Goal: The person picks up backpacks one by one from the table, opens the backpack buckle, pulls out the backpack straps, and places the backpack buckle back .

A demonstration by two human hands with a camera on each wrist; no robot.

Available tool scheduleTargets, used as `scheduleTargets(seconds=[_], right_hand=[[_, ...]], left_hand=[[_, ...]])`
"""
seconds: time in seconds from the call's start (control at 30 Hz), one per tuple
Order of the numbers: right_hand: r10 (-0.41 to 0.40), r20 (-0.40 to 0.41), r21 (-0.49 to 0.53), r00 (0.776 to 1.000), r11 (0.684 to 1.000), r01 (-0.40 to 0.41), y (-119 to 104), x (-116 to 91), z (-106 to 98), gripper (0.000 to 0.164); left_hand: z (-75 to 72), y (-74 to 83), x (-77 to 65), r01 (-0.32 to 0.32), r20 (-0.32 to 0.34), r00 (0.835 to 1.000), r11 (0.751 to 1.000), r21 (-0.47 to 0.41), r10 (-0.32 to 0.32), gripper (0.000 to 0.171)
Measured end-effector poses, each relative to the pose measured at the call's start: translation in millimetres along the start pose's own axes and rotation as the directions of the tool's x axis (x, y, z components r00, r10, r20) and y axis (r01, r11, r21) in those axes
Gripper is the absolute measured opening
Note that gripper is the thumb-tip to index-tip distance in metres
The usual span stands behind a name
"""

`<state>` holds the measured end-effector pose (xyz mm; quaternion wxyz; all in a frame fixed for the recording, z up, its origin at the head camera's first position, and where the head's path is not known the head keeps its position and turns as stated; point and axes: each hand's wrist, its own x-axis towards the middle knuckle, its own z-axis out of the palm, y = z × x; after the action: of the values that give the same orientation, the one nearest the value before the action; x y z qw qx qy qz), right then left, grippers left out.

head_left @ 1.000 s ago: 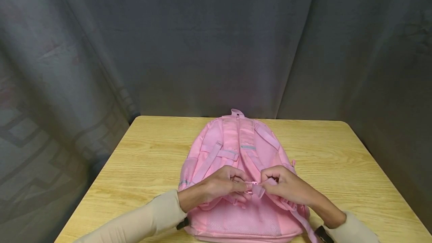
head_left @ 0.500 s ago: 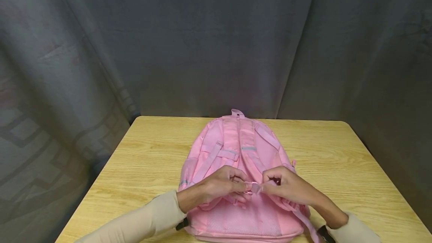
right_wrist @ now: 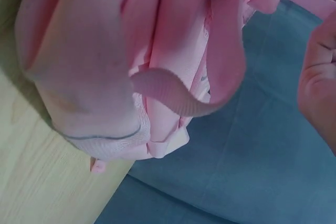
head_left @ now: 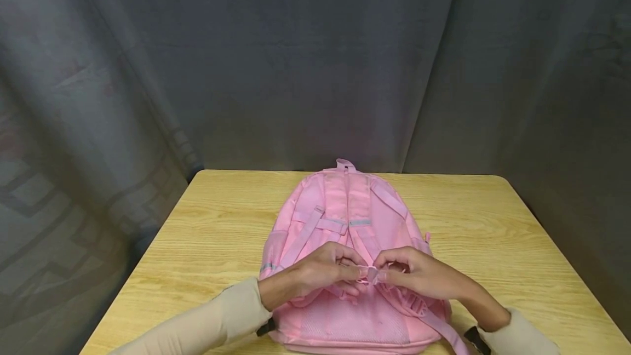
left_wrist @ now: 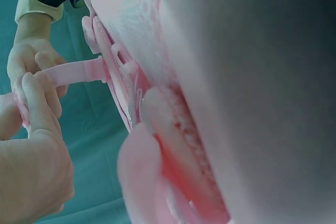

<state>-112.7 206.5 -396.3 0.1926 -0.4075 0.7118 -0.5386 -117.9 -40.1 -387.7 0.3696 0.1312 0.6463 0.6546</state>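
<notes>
A pink backpack point(head_left: 355, 325) lies with its shoulder straps facing up and its base toward me. Over its lower half, my left hand point(head_left: 320, 272) pinches a small pink buckle point(head_left: 363, 275) between thumb and fingers. Close on the other side, my right hand point(head_left: 421, 274) pinches the lilac webbing point(head_left: 373, 274) at that buckle, and the fingertips of both hands nearly meet. In the left wrist view, the webbing strap point(left_wrist: 73, 73) runs from the bag to both hands. The fingers cover much of the buckle.
The wooden table point(head_left: 222, 223) extends on both sides of the bag, with grey curtains point(head_left: 315, 70) behind it. A loose strap end point(head_left: 446, 332) hangs at the bag's lower right. Another strap loop point(left_wrist: 139, 156) sits close to the left wrist camera.
My right hand's fingers have shifted slightly left, nearer the left fingertips and the buckle. The left hand keeps its pinch in nearly the same place. The backpack stays where it was.
</notes>
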Motion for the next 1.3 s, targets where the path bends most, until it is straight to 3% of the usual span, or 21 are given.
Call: scheduleTargets(seconds=[0.13, 0.5, 1.07, 1.3], right_hand=[[-0.009, 0.01, 0.016, 1.0, 1.0, 0.009, 2.2, 0.4, 1.3, 0.016], [-0.021, -0.087, 0.0, 0.996, 1.0, 0.021, 3.5, 2.2, 4.5, 0.016], [-0.006, -0.179, -0.051, 0.984, 0.999, -0.004, 0.9, 4.5, 7.2, 0.025], [0.0, -0.197, -0.086, 0.98, 0.996, -0.017, 1.0, 4.0, 7.9, 0.027]], left_hand=[[-0.3, 0.3, -0.8, 0.001, 0.0, 1.0, 1.0, 0.005, -0.001, 0.012], [-0.7, -0.7, -3.7, -0.006, 0.012, 1.0, 0.999, -0.045, 0.007, 0.014], [-3.6, 0.4, -4.4, -0.022, 0.013, 1.0, 0.999, 0.049, 0.021, 0.016], [-4.1, 0.2, -4.8, -0.028, 0.023, 0.999, 0.999, 0.031, 0.027, 0.017]])
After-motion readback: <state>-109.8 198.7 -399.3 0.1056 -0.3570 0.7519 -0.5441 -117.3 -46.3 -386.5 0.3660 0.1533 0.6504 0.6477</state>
